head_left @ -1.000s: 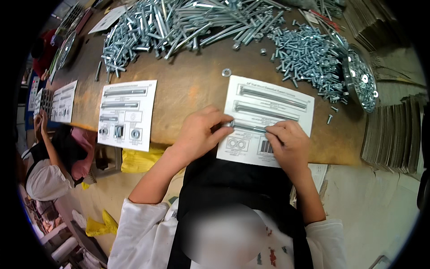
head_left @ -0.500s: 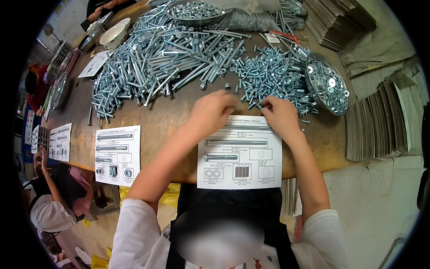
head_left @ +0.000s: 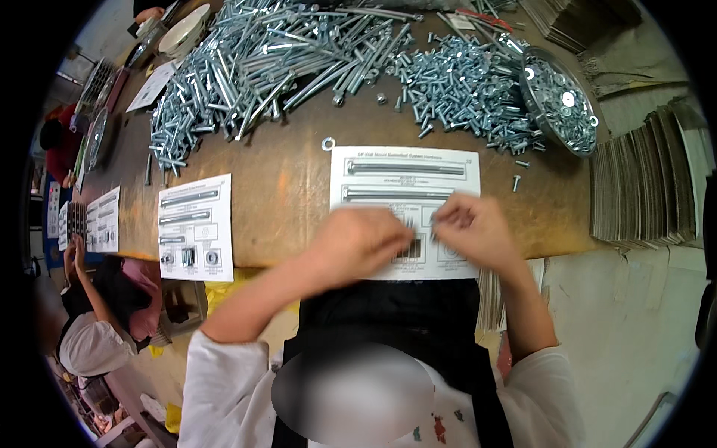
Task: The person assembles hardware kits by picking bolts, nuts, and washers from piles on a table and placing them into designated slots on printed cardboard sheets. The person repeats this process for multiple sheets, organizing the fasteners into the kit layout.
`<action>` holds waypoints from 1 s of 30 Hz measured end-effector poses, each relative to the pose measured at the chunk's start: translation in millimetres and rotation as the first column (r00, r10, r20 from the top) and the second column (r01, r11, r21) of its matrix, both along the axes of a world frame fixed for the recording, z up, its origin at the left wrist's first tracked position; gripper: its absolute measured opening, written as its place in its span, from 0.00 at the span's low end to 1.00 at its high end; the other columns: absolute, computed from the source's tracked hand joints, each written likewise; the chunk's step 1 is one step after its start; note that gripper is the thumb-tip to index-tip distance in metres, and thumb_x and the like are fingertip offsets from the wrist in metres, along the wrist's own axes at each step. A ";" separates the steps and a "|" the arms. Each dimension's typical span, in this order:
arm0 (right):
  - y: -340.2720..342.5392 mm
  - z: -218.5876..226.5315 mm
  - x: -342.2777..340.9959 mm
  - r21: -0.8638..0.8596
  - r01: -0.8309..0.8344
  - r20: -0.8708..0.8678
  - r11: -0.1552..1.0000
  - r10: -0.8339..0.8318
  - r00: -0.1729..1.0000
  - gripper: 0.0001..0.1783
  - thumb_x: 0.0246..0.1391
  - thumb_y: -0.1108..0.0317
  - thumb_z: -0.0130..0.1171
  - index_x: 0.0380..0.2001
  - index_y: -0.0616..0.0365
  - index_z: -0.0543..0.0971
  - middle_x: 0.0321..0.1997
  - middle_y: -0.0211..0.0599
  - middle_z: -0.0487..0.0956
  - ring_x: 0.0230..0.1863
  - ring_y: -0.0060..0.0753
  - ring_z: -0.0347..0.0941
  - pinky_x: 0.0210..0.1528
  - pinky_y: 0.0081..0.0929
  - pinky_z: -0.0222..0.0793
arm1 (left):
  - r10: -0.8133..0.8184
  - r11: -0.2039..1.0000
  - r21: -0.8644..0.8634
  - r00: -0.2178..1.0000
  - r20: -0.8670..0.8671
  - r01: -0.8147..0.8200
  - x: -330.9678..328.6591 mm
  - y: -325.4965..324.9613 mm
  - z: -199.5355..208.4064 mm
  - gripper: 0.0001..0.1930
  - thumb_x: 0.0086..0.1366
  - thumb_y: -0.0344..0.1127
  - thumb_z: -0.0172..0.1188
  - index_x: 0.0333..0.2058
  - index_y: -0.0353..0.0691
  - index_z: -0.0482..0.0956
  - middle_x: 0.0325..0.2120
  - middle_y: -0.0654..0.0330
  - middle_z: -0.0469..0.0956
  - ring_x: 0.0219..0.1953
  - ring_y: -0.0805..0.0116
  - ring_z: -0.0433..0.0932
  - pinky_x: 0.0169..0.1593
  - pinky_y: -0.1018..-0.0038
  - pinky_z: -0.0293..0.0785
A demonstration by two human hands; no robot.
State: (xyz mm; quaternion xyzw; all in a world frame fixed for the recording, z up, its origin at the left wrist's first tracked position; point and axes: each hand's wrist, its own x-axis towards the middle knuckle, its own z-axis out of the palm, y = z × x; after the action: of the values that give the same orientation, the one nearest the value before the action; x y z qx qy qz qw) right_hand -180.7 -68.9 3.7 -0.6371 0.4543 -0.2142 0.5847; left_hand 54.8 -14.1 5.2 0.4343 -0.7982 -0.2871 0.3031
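Note:
A white printed card (head_left: 467, 158) lies at the table's front edge, with two long hex bolts lying across its upper rows: a top bolt (head_left: 405, 168) and a second bolt (head_left: 388, 193). Over the card's lower half, my left hand (head_left: 366, 237) is pinched, blurred by motion, with thin metal tips of what look like short bolts (head_left: 409, 222) at its fingers. Close beside it, the fingers of my right hand (head_left: 478, 230) are curled on a small metal piece (head_left: 435, 220), seemingly a short bolt. My hands cover the card's third row and part of its bottom boxes.
Behind the card spread a heap of long bolts (head_left: 254, 67) and a heap of short bolts (head_left: 467, 89). A metal bowl of washers (head_left: 560, 104) stands at the right, near stacked cardboard (head_left: 646, 179). Left lies another filled card (head_left: 196, 228); a person (head_left: 97, 306) works farther left.
Both hands have come back from the short-bolt heap toward me, over the card's lower half. The card's upper rows are now uncovered, and a loose ring shows beyond its corner.

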 end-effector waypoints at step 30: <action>5.0 2.4 -10.9 -0.118 0.344 0.244 0.932 -0.308 0.920 0.03 0.54 0.75 0.64 0.33 0.63 0.83 0.30 0.30 0.82 0.30 0.17 0.78 0.32 0.16 0.71 | 0.111 0.971 0.217 0.992 -0.058 -0.096 5.1 -67.0 26.2 0.06 0.60 0.31 0.63 0.35 0.38 0.85 0.29 0.60 0.85 0.31 0.75 0.82 0.35 0.76 0.77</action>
State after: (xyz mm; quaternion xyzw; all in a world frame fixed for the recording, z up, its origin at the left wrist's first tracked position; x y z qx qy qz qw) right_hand -191.6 -63.8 6.0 -0.5690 0.4679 -0.4137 0.5349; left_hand 59.9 -81.1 31.4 0.4951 -0.7280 -0.3700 0.2967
